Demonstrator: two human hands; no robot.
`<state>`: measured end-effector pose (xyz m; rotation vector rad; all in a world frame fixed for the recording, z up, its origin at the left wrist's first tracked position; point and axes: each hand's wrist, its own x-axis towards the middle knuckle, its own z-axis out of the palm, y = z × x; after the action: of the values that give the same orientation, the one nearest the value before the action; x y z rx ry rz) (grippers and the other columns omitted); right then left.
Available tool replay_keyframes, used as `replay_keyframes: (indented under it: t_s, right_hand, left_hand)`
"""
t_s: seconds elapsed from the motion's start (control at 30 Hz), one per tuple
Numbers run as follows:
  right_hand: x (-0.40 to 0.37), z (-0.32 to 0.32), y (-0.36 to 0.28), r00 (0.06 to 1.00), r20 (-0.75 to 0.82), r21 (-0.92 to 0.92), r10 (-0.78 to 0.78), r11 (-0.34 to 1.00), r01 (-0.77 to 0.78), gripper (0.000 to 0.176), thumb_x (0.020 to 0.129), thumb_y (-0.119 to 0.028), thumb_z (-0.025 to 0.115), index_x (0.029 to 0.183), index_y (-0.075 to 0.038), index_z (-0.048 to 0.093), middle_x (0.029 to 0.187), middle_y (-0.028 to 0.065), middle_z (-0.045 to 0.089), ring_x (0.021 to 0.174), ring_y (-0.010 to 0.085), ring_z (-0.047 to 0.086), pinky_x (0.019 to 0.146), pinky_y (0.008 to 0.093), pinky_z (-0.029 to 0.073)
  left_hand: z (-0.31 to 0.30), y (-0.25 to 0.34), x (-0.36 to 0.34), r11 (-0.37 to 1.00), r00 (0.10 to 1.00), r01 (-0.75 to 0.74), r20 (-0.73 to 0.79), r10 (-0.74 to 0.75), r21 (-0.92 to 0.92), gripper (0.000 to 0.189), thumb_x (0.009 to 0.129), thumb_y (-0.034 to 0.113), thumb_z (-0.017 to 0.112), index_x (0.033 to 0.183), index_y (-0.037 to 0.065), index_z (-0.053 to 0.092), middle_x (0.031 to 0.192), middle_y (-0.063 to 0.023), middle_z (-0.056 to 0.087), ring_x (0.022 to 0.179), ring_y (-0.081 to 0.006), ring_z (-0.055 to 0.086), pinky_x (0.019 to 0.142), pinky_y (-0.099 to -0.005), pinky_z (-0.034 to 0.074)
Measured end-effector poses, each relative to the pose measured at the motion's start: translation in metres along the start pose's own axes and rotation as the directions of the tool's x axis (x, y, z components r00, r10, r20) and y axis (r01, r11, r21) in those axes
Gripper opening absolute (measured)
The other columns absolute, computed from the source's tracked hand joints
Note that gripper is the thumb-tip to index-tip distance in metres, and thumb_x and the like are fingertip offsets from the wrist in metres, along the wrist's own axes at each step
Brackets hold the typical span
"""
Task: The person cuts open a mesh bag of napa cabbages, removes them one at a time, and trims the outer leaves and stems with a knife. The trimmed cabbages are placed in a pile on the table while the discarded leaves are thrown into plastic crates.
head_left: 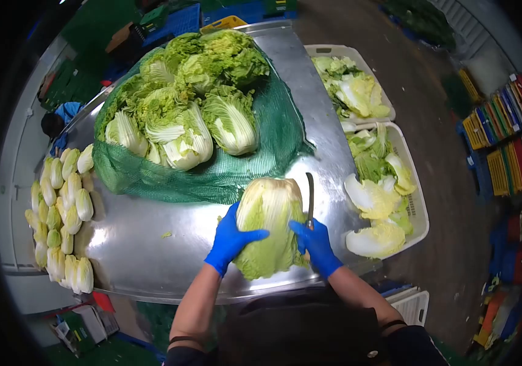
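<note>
A large Chinese cabbage is between my two blue-gloved hands over the steel table, its pale root end pointing away from me. My left hand grips its left side, thumb lying across the leaves. On the other side, my right hand is closed around the handle of a knife, with the thumb pressed to the cabbage. The dark, curved blade points up and away, beside the root end. Just beyond, more Chinese cabbages sit in an opened green mesh sack.
Trimmed, pale cabbages are piled at the left end of the steel table. Along its right edge stand a white crate and a farther crate, both holding loose outer leaves. Someone in blue is beyond the table's far left.
</note>
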<state>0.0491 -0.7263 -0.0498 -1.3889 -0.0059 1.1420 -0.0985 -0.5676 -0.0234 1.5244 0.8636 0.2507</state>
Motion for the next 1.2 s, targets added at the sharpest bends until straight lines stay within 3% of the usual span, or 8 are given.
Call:
replay_keyframes:
  t_s: [0.1, 0.13, 0.3, 0.37, 0.4, 0.5, 0.87, 1.2]
  right_hand:
    - [-0.033, -0.022, 0.008, 0.987, 0.123, -0.157, 0.107, 0.984, -0.087, 0.026, 0.079, -0.015, 0.071, 0.096, -0.002, 0.056, 0.056, -0.001, 0.049, 0.041, 0.0077, 0.043, 0.038, 0.0231, 0.034]
    - [-0.033, -0.045, 0.018, 0.972, 0.15, -0.308, 0.178, 0.943, -0.125, 0.053, 0.075, -0.016, 0.073, 0.122, -0.002, 0.052, 0.079, 0.0042, 0.062, 0.059, 0.0092, 0.056, 0.05, 0.0221, 0.045]
    - [-0.055, -0.083, 0.017, 0.939, 0.019, -0.555, -0.343, 0.778, 0.295, 0.055, 0.073, -0.007, 0.067, 0.123, -0.001, 0.047, 0.112, 0.014, 0.057, 0.1, 0.0237, 0.059, 0.082, 0.0316, 0.049]
    - [-0.074, -0.067, -0.022, 0.672, 0.169, -0.776, -0.721, 0.324, 0.542, 0.049, 0.075, -0.005, 0.062, 0.121, -0.001, 0.048, 0.116, 0.0165, 0.054, 0.102, 0.0293, 0.057, 0.083, 0.0344, 0.048]
    - [-0.078, -0.059, -0.025, 0.623, 0.142, -0.733, -0.769, 0.341, 0.588, 0.038, 0.08, -0.009, 0.057, 0.116, -0.003, 0.05, 0.103, 0.0186, 0.059, 0.091, 0.0346, 0.06, 0.077, 0.0403, 0.049]
    - [-0.085, -0.043, -0.028, 0.952, 0.171, -0.74, -0.254, 0.605, 0.294, 0.031, 0.084, -0.014, 0.053, 0.114, -0.007, 0.052, 0.085, 0.019, 0.063, 0.077, 0.0367, 0.062, 0.068, 0.0458, 0.049]
    - [-0.056, -0.04, -0.015, 0.916, 0.331, -0.808, -0.228, 0.433, 0.4, 0.02, 0.089, -0.019, 0.05, 0.102, -0.004, 0.049, 0.072, 0.0242, 0.06, 0.072, 0.0439, 0.059, 0.058, 0.0479, 0.045]
    - [-0.046, -0.036, -0.021, 0.987, 0.158, -0.832, -0.025, 0.536, 0.147, 0.019, 0.088, -0.018, 0.053, 0.1, -0.003, 0.049, 0.076, 0.0246, 0.061, 0.075, 0.0432, 0.061, 0.06, 0.0462, 0.047]
  left_hand:
    - [-0.008, 0.014, -0.027, 0.81, 0.978, -0.204, 0.081, 0.191, 0.55, 0.097, 0.054, 0.041, 0.086, 0.13, 0.0, 0.042, 0.116, -0.0177, 0.056, 0.107, -0.0321, 0.054, 0.096, -0.0394, 0.041]
    - [-0.009, 0.011, -0.03, 0.762, 0.963, -0.271, 0.174, 0.208, 0.588, 0.101, 0.051, 0.049, 0.083, 0.132, 0.004, 0.042, 0.121, -0.0184, 0.051, 0.116, -0.0361, 0.046, 0.102, -0.047, 0.031]
    - [0.033, 0.011, -0.051, 0.484, 0.955, -0.291, 0.218, 0.204, 0.825, 0.095, 0.053, 0.05, 0.08, 0.134, 0.016, 0.042, 0.132, -0.0154, 0.04, 0.128, -0.0419, 0.028, 0.102, -0.0609, 0.018]
    - [0.036, 0.008, -0.057, 0.48, 0.965, -0.244, 0.163, 0.203, 0.843, 0.095, 0.054, 0.048, 0.08, 0.135, 0.018, 0.041, 0.134, -0.0158, 0.038, 0.128, -0.0432, 0.028, 0.103, -0.0608, 0.018]
    - [0.037, 0.005, -0.057, 0.482, 0.966, -0.242, 0.165, 0.197, 0.842, 0.095, 0.054, 0.048, 0.08, 0.135, 0.018, 0.041, 0.134, -0.0158, 0.038, 0.128, -0.0432, 0.028, 0.103, -0.0608, 0.018]
    - [0.038, -0.002, -0.059, 0.455, 0.96, -0.242, 0.144, 0.24, 0.857, 0.098, 0.052, 0.049, 0.081, 0.135, 0.017, 0.041, 0.135, -0.0165, 0.039, 0.131, -0.0426, 0.027, 0.104, -0.0596, 0.018]
    - [0.025, 0.005, -0.043, 0.581, 0.962, -0.267, 0.182, 0.202, 0.769, 0.096, 0.053, 0.045, 0.083, 0.134, 0.014, 0.042, 0.131, -0.0185, 0.041, 0.124, -0.0415, 0.034, 0.101, -0.0549, 0.025]
    - [0.019, 0.006, -0.031, 0.629, 0.947, -0.313, 0.19, 0.257, 0.711, 0.091, 0.049, 0.037, 0.085, 0.128, 0.009, 0.049, 0.124, -0.0201, 0.045, 0.112, -0.0387, 0.045, 0.093, -0.0466, 0.037]
